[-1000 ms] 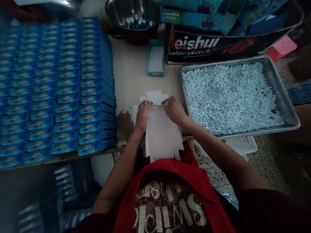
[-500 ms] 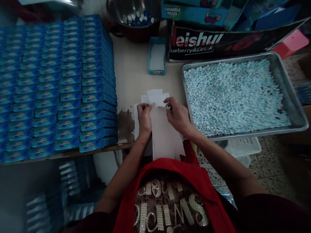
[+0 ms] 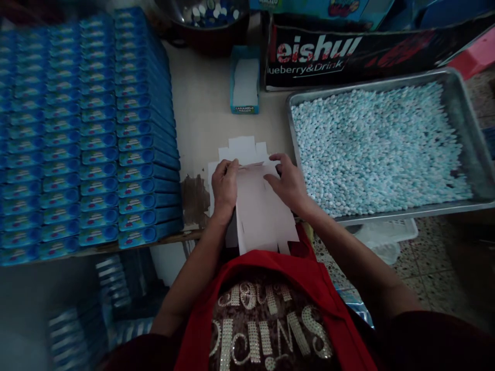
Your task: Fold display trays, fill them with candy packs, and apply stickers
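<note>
Our left hand (image 3: 225, 185) grips the left wall of the white card (image 3: 259, 208) near its far corner, thumb on top and fingers curled outside. Our right hand (image 3: 288, 185) is at the far right corner, thumb and forefinger parted; the light is dim, so we cannot tell whether its tips touch the card. Between the 2 hands a flap (image 3: 251, 165) stands partly raised, and if we pressed it harder on the left than on the right, it could crease off its line or spring back. The card lies on other white sheets (image 3: 242, 145) on the table (image 3: 197, 111), its near end reaching past the edge to our red apron (image 3: 266, 259). Leaning in could bend that end, and a tug could drag the loose sheets along or tip them off. Just beside our right hand is the tray (image 3: 406, 214) of pale sweets (image 3: 379, 149); a wide elbow could knock its rim and spill some. To our left the blue boxes (image 3: 149, 172) stand in close rows near the edge, where a forearm bump could topple the end row. Farther off, the small box (image 3: 246, 110) sits beside the black carton (image 3: 309, 59), clear of both hands.
</note>
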A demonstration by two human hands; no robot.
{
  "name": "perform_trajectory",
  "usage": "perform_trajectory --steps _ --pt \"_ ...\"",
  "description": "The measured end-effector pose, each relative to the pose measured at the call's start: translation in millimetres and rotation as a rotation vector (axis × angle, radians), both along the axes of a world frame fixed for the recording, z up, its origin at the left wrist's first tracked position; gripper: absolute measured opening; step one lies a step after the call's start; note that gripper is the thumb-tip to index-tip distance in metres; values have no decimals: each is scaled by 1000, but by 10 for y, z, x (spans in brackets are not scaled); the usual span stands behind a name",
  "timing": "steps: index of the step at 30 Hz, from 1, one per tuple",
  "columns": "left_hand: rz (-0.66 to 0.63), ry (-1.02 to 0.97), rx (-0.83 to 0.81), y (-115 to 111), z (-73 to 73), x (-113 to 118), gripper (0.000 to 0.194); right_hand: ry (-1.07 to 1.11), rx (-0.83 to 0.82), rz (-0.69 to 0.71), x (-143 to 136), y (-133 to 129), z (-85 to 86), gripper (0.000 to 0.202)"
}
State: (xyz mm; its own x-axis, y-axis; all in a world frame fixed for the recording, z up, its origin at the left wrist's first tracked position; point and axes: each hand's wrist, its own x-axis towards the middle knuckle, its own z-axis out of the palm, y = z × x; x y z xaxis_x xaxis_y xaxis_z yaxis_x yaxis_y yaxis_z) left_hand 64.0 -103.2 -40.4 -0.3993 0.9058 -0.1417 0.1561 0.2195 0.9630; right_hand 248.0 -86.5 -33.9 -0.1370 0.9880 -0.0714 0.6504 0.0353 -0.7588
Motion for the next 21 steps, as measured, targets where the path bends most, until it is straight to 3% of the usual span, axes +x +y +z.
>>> perform_trajectory --steps 3,6,9,14,19,21 --pt "33 6 36 4 62 99 10 -69 -6 60 -10 33 67 44" --pt "19 41 31 32 110 156 20 -106 -21 92 -4 112 155 52" --pt "-128 150 -34 92 167 52 24 -127 -95 213 24 221 299 55" --pt "-424 292 -135 205 236 -272 16 -320 -122 417 -42 475 555 36" --pt "-351 334 -56 283 71 -245 15 -582 -42 523 -322 729 505 16" --pt "-281 257 8 335 -32 -163 27 -625 7 576 -411 778 423 12"
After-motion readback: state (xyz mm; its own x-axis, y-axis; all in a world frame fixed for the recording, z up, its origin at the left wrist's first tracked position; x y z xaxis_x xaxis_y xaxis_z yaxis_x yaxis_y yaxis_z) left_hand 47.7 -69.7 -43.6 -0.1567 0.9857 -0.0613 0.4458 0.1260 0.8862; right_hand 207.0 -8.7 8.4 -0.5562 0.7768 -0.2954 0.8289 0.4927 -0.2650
